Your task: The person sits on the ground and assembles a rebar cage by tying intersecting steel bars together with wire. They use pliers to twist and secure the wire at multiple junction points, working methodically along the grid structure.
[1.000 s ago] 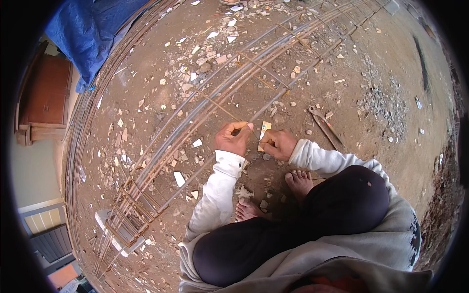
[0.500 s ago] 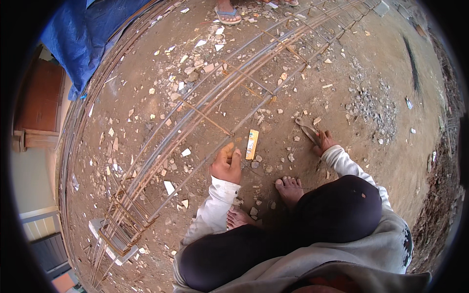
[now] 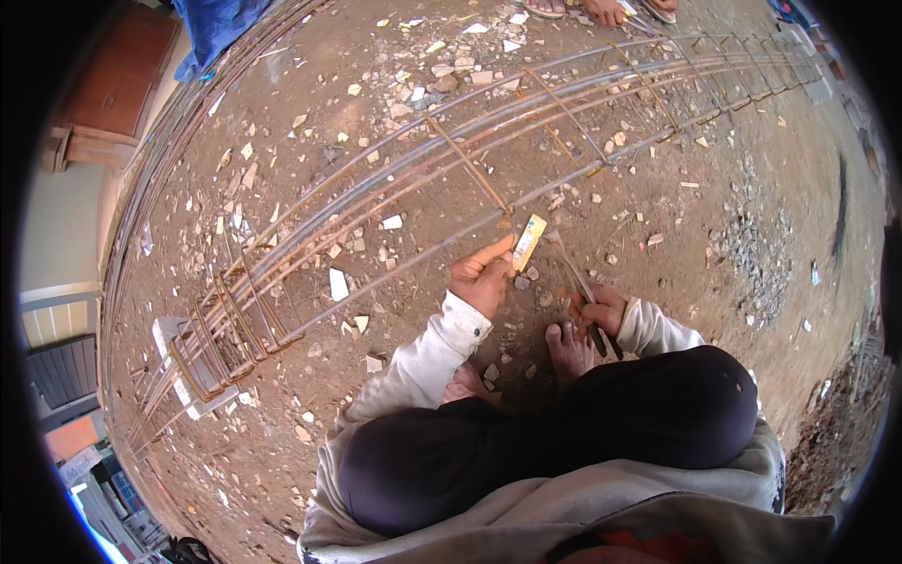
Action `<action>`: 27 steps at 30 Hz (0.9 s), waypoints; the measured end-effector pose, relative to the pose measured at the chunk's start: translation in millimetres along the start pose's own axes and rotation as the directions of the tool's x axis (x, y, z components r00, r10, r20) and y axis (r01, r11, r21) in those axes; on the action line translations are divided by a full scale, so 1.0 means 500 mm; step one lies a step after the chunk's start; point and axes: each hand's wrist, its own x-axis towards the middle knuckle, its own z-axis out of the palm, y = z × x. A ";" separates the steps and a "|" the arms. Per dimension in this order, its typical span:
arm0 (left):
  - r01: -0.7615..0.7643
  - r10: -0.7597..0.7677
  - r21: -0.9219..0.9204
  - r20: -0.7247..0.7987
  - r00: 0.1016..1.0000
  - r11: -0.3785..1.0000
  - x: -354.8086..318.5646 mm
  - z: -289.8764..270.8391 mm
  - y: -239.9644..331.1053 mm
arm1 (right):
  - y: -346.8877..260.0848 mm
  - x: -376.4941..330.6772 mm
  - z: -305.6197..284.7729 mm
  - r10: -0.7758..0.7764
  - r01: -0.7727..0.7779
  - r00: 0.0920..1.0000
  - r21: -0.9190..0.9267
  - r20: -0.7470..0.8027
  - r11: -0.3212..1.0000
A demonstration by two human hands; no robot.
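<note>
I squat on bare dirt beside a long rebar cage (image 3: 395,202) lying on the ground. My left hand (image 3: 481,279) rests at the nearest bar, fingers pinched near a rusty stirrup (image 3: 470,174) and a small yellow card (image 3: 528,242) that lies against the bar. My right hand (image 3: 599,310) is shut on a pair of metal pincers (image 3: 575,282), whose jaws point up toward the cage. My bare feet (image 3: 568,348) are just below the hands.
Stone chips and rubble litter the dirt. Another person's sandalled feet (image 3: 601,9) stand at the top edge beyond the cage. A blue tarp (image 3: 221,23) and a brown wooden box (image 3: 117,89) lie at the upper left.
My right hand left the yellow card, reached right to the pincers on the ground, and now holds them closer to my foot. My left hand stayed at the bar.
</note>
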 end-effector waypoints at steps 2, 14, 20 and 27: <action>-0.189 0.196 0.126 -0.047 0.980 0.974 0.000 0.010 -0.010 | -0.061 -0.001 0.050 0.073 -0.081 0.994 -0.102 -0.077 0.991; -0.423 0.438 0.361 0.046 0.898 0.831 0.003 -0.001 -0.035 | -0.058 0.047 0.082 -0.357 0.250 0.932 -0.607 -0.060 0.754; -0.450 0.458 0.372 0.072 0.886 0.812 0.003 0.000 -0.038 | -0.072 0.046 0.086 -0.426 0.207 0.895 -0.729 -0.128 0.653; -0.412 0.439 0.389 0.021 0.898 0.824 0.004 0.005 -0.041 | -0.023 0.095 0.063 -0.431 0.164 0.875 -0.703 -0.221 0.692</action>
